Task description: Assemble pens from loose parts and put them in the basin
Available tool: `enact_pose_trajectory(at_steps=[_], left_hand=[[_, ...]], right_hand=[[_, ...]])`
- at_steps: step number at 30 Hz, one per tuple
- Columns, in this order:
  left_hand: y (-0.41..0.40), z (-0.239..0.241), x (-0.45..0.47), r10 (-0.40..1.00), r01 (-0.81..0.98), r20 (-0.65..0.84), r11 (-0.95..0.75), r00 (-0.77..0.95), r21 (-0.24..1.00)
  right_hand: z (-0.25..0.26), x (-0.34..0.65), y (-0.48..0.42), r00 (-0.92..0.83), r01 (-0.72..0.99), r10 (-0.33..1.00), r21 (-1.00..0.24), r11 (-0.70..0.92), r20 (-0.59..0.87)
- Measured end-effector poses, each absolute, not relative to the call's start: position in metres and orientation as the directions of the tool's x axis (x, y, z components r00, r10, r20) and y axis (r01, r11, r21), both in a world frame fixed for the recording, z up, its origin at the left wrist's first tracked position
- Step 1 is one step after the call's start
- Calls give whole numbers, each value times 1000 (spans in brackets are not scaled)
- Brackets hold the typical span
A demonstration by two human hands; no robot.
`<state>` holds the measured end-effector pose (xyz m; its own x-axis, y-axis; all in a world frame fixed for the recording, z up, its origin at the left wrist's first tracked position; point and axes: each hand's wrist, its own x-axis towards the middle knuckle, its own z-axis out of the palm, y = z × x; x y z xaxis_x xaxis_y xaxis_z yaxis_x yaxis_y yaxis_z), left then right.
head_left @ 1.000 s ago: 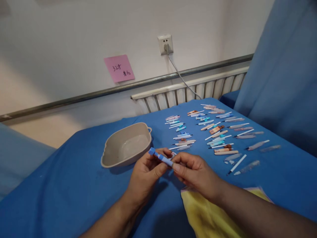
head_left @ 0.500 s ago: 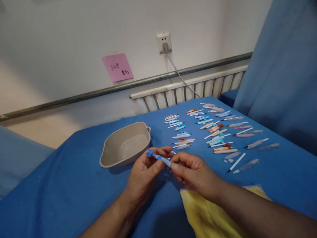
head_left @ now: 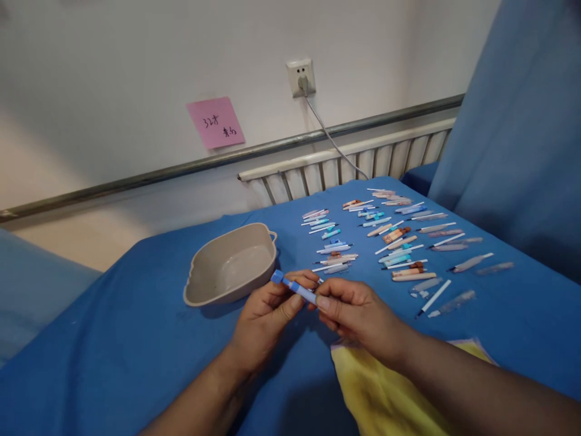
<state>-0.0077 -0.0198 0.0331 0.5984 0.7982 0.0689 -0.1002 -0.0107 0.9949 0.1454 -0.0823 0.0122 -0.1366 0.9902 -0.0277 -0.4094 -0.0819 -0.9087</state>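
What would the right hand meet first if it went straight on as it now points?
The left hand: the right hand points left and forward along the blue pen both hold, so they would probably touch at once. The beige bowl lies beyond.

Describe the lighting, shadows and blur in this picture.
Head view: soft, even light, no glare; left hand and right hand, gripping a blue pen, shade the blue cloth beneath; the bowl casts a dark edge shadow; the far pen parts look soft.
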Motion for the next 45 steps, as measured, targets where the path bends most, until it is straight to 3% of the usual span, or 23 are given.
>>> enact_pose_trajectory(at_steps=[5, 10, 15, 22, 29, 45], left_hand=[[-22, 31, -4, 843, -155, 17, 78, 538, 985], [-22, 30, -2, 872, -157, 27, 57, 489, 986], [-25, 34, -4, 819, -114, 0, 80, 574, 990], [-28, 36, -6, 757, -143, -19, 148, 653, 979], [-21, 34, -7, 791, -125, -20, 121, 612, 985], [-21, 29, -4, 819, -154, -16, 128, 574, 980]], right_hand=[[11, 144, -82, -108, -391, 994, -920, -16, 28], [10, 143, -83, -119, -415, 993, -909, -32, 20], [11, 143, -83, -163, -454, 987, -886, -90, -16], [9, 142, -82, -95, -378, 993, -926, 25, 66], [12, 146, -85, -184, -462, 983, -884, -79, 8], [5, 140, -81, -110, -491, 994, -868, -72, -20]])
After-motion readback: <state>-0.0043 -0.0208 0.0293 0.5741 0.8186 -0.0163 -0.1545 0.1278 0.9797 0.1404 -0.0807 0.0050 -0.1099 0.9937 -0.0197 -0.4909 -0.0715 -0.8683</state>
